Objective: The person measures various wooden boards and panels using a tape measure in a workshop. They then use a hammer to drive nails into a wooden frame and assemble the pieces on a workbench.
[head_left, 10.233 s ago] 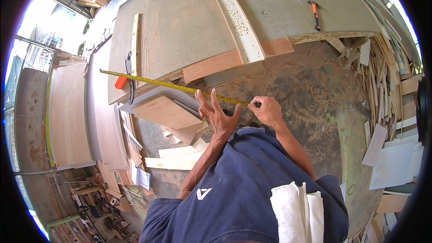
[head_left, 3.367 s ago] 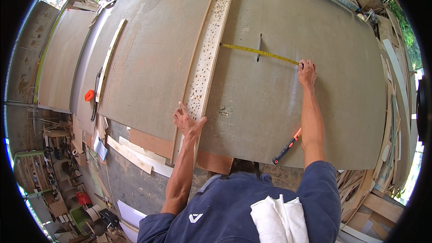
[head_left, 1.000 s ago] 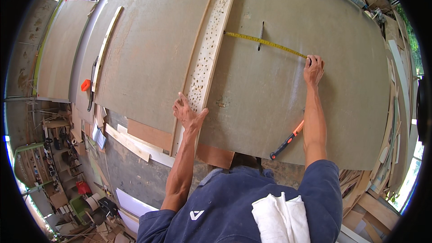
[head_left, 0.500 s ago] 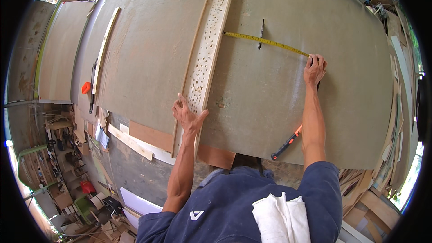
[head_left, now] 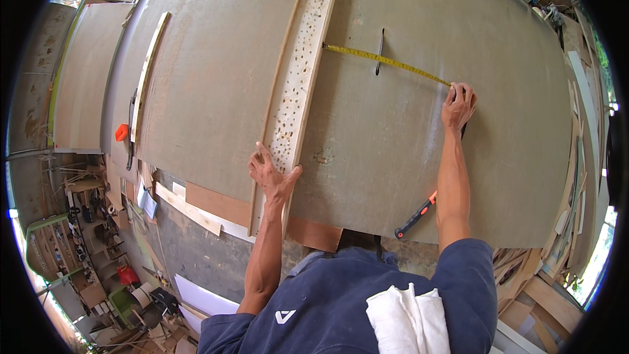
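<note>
Two hands work on one large grey board (head_left: pixel 216 92) that fills most of the view. The left hand (head_left: pixel 272 176) lies flat with fingers spread, pressing on the near end of one pale, pitted strip (head_left: pixel 303 72) that runs away from the person across the board. The right hand (head_left: pixel 457 106) is stretched out to the far right, its fingers curled down on the end of one yellow tape (head_left: pixel 386 62); whether it also pinches a marker there cannot be told. The tape runs from the strip's right edge to that hand, crossing one short dark line (head_left: pixel 379 51) drawn on the board. One red-handled tool (head_left: pixel 415 215) lies at the board's near edge, just beside the right forearm. A second, thinner slat (head_left: pixel 148 75) lies well off to the left, with one orange object (head_left: pixel 122 132) near its lower end. The board surface between strip and slat is bare, as is the stretch right of the hand. Offcuts (head_left: pixel 196 206) stick out under the near edge, and one white cloth (head_left: pixel 409 318) hangs over the shoulder.
</note>
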A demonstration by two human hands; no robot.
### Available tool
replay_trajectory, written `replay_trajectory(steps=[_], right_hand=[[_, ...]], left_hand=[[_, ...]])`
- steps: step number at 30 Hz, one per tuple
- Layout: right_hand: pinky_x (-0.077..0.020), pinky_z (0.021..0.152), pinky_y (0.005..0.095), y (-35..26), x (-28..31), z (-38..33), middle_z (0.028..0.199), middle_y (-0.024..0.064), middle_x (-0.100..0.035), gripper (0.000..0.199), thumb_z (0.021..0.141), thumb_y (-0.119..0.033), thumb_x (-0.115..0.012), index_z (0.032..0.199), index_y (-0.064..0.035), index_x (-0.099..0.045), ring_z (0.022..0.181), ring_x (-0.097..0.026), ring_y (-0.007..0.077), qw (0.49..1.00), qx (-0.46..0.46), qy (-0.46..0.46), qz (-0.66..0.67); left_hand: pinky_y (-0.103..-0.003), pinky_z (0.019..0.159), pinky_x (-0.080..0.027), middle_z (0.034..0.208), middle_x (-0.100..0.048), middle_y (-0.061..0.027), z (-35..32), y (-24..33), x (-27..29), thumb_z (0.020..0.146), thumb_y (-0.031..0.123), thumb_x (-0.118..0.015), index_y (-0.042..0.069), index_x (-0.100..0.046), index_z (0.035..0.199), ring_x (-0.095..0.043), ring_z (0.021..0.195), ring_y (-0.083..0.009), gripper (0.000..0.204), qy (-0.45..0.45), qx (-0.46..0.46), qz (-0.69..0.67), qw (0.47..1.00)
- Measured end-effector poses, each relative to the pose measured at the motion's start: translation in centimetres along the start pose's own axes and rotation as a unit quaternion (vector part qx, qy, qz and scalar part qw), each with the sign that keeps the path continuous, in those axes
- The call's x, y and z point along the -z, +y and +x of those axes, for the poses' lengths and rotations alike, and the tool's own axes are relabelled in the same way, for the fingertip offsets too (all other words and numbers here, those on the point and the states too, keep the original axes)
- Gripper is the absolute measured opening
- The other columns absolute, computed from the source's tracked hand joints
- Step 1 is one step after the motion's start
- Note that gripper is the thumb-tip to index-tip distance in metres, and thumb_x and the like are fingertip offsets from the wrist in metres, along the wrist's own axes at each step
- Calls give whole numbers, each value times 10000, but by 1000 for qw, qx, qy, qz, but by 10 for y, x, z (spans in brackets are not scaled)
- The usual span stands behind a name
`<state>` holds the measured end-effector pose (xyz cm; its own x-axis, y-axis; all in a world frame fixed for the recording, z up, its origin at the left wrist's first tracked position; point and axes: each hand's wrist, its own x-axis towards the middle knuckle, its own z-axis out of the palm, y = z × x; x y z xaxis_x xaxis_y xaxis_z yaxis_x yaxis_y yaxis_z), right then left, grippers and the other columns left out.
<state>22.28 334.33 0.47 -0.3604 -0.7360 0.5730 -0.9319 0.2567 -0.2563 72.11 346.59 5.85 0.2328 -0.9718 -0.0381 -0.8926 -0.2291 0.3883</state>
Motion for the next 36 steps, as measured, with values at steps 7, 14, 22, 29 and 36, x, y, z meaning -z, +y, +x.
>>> replay_trajectory(steps=[7,14,22,29,36], right_hand=[[-480,900,452,1,-1,4,1134,-14,-610,115,944,-140,-662,1047,-156,-711,1115,-558,278,1000,5,10,1],[-480,912,442,3,-3,2,1142,-14,-607,127,934,-143,-678,1054,-165,-715,1112,-557,271,1000,11,11,-1],[-483,904,445,3,-3,1,1140,-21,-607,128,930,-139,-684,1050,-168,-716,1108,-557,272,1000,12,11,-6],[-474,907,462,9,-9,-1,1168,-32,-576,112,950,-194,-681,1056,-196,-720,1164,-531,252,1000,0,-8,-7],[-471,910,470,14,-13,-1,1179,-23,-570,113,955,-185,-679,1061,-188,-719,1164,-530,249,1000,14,-3,-3]], left_hand=[[-521,1070,-288,1338,-398,-223,0,1,1,550,374,-873,-49,-234,1565,-343,1275,-382,1272,0,-5,-9,1000],[-531,1077,-277,1351,-390,-220,0,-3,-1,548,369,-869,-52,-236,1562,-340,1278,-382,1267,-4,-2,-5,1000],[-518,1100,-273,1362,-405,-227,0,-4,0,552,375,-865,-46,-237,1566,-339,1304,-391,1265,-1,-1,-6,1000],[-519,1095,-277,1372,-399,-231,-1,-1,-2,556,362,-882,-42,-232,1571,-334,1309,-388,1271,8,-2,1,1000],[-528,1121,-283,1376,-411,-231,0,1,1,553,346,-878,-26,-254,1574,-349,1326,-394,1253,2,10,-14,1000]])
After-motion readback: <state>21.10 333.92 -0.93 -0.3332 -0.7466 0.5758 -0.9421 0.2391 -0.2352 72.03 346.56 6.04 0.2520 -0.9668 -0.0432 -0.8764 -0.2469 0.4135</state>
